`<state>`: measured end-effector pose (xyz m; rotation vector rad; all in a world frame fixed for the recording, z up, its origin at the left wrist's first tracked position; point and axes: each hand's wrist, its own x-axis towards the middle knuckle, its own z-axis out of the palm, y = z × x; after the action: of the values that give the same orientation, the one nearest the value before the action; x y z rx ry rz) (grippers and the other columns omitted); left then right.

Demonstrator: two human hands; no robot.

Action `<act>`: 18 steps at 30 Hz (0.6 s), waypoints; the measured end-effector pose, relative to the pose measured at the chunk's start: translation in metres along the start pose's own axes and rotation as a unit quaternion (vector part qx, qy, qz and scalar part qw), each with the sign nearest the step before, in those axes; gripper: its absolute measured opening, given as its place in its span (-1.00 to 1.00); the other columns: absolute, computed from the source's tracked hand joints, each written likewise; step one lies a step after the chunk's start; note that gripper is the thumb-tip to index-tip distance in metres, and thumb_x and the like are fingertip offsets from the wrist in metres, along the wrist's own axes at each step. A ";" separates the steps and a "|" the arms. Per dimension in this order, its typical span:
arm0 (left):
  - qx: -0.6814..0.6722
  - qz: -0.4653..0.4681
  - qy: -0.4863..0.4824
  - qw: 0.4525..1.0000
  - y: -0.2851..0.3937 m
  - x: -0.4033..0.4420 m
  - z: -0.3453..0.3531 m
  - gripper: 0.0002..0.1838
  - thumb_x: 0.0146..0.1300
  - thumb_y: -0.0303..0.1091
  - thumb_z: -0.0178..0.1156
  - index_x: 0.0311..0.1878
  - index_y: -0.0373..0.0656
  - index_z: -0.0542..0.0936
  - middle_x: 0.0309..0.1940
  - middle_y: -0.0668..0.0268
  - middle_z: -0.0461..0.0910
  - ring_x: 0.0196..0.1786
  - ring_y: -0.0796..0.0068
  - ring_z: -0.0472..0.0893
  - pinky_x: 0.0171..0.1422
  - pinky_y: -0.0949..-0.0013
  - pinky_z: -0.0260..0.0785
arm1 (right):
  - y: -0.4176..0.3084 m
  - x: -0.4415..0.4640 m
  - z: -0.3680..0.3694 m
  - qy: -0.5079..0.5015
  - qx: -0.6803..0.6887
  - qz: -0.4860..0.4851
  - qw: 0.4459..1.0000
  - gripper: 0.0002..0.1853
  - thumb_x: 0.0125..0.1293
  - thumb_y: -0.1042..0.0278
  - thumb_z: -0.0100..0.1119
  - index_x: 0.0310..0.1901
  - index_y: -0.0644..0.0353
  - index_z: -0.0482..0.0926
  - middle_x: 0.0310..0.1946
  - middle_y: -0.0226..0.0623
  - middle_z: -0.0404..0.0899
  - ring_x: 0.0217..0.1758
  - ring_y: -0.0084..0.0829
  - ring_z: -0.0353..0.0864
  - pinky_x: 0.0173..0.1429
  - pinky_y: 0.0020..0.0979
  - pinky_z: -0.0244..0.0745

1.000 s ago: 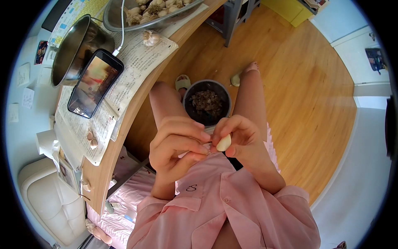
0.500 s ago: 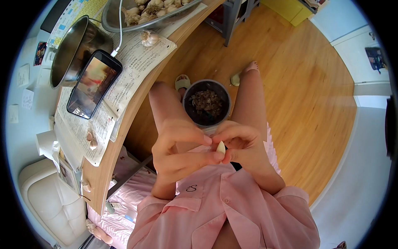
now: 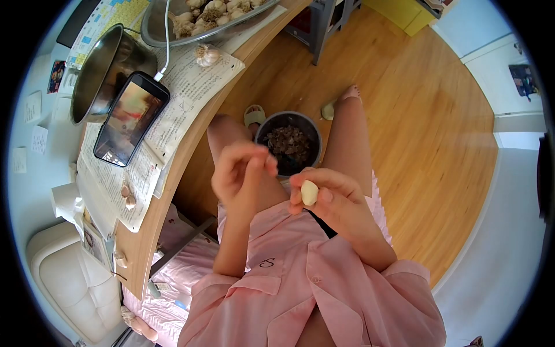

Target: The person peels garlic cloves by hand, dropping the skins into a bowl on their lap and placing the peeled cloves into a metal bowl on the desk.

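Note:
A pale peeled garlic clove sits between the thumb and fingers of my right hand, held in front of my lap. My left hand is apart from it, raised beside the near rim of the bin, with thumb and fingers pinched together. Motion smears its fingertips, and whatever they hold is too small to name. Below, between my legs, a dark bin stands on the floor with brownish garlic skins inside.
To the left, a wooden desk carries a metal pot, a phone on a white cable, and printed papers. A bowl of garlic bulbs stands at its far end. One garlic bulb and loose cloves lie on the papers.
My left hand has let go of the garlic clove and moved left and up, near the bin. My right hand keeps the clove, which has turned to show a broader side.

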<state>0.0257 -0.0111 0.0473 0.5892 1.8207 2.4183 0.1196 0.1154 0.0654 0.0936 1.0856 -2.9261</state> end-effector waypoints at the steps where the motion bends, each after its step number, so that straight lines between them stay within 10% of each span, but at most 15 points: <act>1: 0.020 -0.051 -0.012 0.998 -0.012 0.005 0.000 -0.90 0.28 -0.63 -0.02 -0.23 -0.35 0.50 -0.40 0.24 0.49 -0.40 0.57 0.51 -0.34 0.55 0.38 | 0.000 0.000 0.000 0.004 -0.011 -0.004 1.000 -0.64 0.40 0.22 -0.07 0.05 0.34 0.41 -0.23 -0.14 0.54 -0.16 -0.38 0.59 -0.07 -0.46 0.50; 5: 0.070 -0.171 -0.055 0.981 -0.114 0.007 -0.013 -0.83 0.31 -0.61 -0.06 -0.13 -0.33 0.51 -0.30 0.25 0.49 -0.36 0.58 0.53 -0.25 0.56 0.42 | -0.008 0.000 0.003 0.016 0.043 0.047 0.998 -0.67 0.44 0.30 -0.22 0.04 0.35 0.40 -0.34 -0.17 0.50 -0.31 -0.42 0.54 -0.14 -0.42 0.49; 11: 0.432 -0.002 -0.188 0.882 -0.282 -0.033 -0.060 -0.83 0.19 -0.38 0.17 -0.26 -0.30 0.59 -0.07 0.04 0.52 -0.20 0.23 0.58 -0.13 0.26 0.45 | -0.005 0.004 -0.002 0.039 0.024 0.042 0.998 -0.65 0.46 0.31 -0.30 0.08 0.36 0.39 -0.46 -0.29 0.41 -0.44 -0.50 0.44 -0.20 -0.44 0.48; 15: 0.466 -0.358 -0.269 0.763 -0.218 -0.014 -0.039 -0.77 0.10 -0.30 0.25 -0.29 -0.29 0.60 -0.16 0.09 0.58 -0.25 0.22 0.61 -0.17 0.26 0.42 | 0.001 0.007 -0.011 0.067 0.005 0.033 0.997 -0.63 0.46 0.26 -0.24 0.07 0.36 0.41 -0.47 -0.33 0.39 -0.43 -0.54 0.42 -0.18 -0.46 0.49; 18: 0.307 -0.249 -0.201 0.896 -0.210 -0.023 -0.045 -0.78 0.13 -0.35 0.23 -0.20 -0.26 0.58 -0.30 0.16 0.61 -0.30 0.32 0.62 -0.23 0.35 0.43 | 0.002 0.007 -0.016 0.068 -0.018 0.038 0.997 -0.64 0.44 0.24 -0.17 0.06 0.36 0.42 -0.46 -0.34 0.41 -0.40 -0.56 0.43 -0.15 -0.46 0.50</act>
<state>-0.0059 0.0048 -0.1656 0.5099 2.1744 1.2760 0.1131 0.1245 0.0510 0.3299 1.1252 -2.8659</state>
